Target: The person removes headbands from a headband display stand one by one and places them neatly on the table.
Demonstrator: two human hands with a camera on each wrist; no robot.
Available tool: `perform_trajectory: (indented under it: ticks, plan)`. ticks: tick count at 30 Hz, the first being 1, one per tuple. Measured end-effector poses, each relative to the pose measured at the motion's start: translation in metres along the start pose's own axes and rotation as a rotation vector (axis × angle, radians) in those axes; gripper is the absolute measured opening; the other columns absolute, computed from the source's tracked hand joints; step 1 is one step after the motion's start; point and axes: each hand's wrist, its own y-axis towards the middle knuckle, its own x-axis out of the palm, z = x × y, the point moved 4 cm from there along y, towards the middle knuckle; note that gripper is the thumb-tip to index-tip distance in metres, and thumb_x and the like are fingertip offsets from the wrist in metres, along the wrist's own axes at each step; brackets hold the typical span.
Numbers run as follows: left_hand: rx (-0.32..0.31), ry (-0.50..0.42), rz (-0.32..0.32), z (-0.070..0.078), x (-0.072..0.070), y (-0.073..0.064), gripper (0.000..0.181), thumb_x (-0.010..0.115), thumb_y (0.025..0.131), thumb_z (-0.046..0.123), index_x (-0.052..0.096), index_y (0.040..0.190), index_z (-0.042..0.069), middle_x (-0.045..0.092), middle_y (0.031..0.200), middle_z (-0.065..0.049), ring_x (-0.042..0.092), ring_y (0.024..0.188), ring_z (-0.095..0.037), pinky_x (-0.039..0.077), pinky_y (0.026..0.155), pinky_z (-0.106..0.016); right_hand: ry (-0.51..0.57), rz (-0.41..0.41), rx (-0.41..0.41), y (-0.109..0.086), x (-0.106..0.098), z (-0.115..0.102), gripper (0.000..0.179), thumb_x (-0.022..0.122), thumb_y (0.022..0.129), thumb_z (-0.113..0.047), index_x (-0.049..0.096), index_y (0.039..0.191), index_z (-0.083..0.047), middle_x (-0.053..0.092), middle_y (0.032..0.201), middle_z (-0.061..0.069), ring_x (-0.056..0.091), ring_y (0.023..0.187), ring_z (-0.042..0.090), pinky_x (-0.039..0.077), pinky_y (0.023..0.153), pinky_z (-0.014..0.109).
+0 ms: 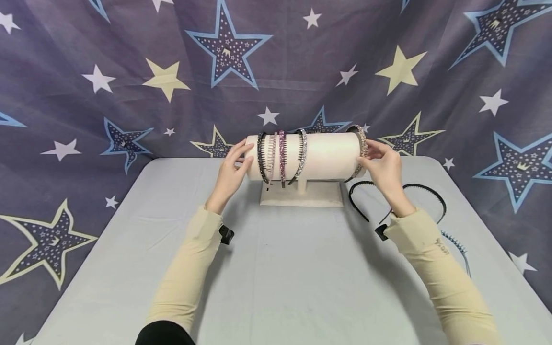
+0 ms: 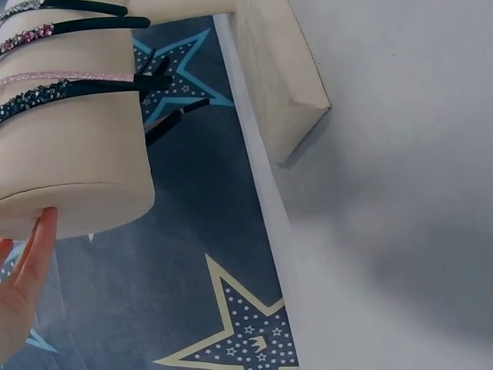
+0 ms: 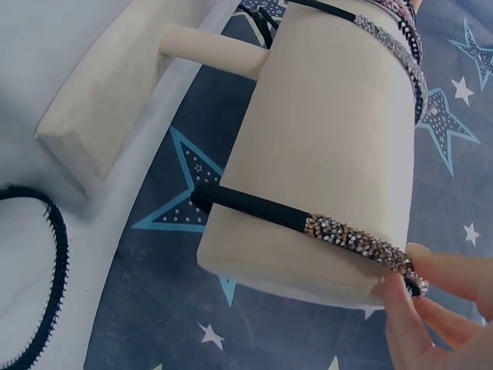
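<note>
A cream cylindrical display stand (image 1: 325,155) stands on the table, with several headbands around its left half. My left hand (image 1: 233,167) rests against the stand's left end, its fingers fairly straight and fingertips touching the end face in the left wrist view. At the stand's right end, my right hand (image 1: 385,167) pinches a black headband with gold-brown sparkly stones (image 3: 358,240) between thumb and fingers. That headband sits over the cylinder near its right rim. Nearest to it on the roll is a silver-stoned headband (image 1: 303,153), then a pink-stoned one (image 1: 282,155).
Right of the stand's base (image 1: 302,197), a black toothed headband (image 1: 424,188) and another black headband (image 1: 354,199) lie on the table, partly behind the right arm. A blue toothed headband (image 1: 457,245) lies nearer, partly under the right sleeve. A starry curtain (image 1: 284,62) hangs behind.
</note>
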Motion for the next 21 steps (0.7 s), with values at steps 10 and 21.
perform_trajectory:
  ticks: [10, 21]
  plan:
    - [-0.025, 0.001, -0.003, 0.000, -0.001, -0.001, 0.034, 0.051, 0.090, 0.020, 0.053, 0.122, 0.009, 0.038, 0.136, -0.007, 0.056, 0.089, -0.025, 0.050, 0.075, -0.034, -0.020, -0.013, 0.061, 0.003, -0.014, 0.013, 0.042, 0.068, 0.075, -0.006, 0.058, 0.116, -0.003, 0.062, 0.092, 0.017, 0.046, 0.066, -0.005, 0.040, 0.059, 0.010]
    - [-0.039, 0.004, -0.004, -0.001, -0.001, -0.001, 0.035, 0.052, 0.090, 0.022, 0.053, 0.122, 0.010, 0.038, 0.136, -0.006, 0.056, 0.087, -0.024, 0.050, 0.071, -0.034, -0.034, -0.020, 0.117, 0.001, -0.025, 0.031, 0.043, 0.066, 0.078, -0.007, 0.056, 0.120, -0.006, 0.059, 0.098, 0.017, 0.048, 0.074, 0.000, 0.040, 0.061, 0.010]
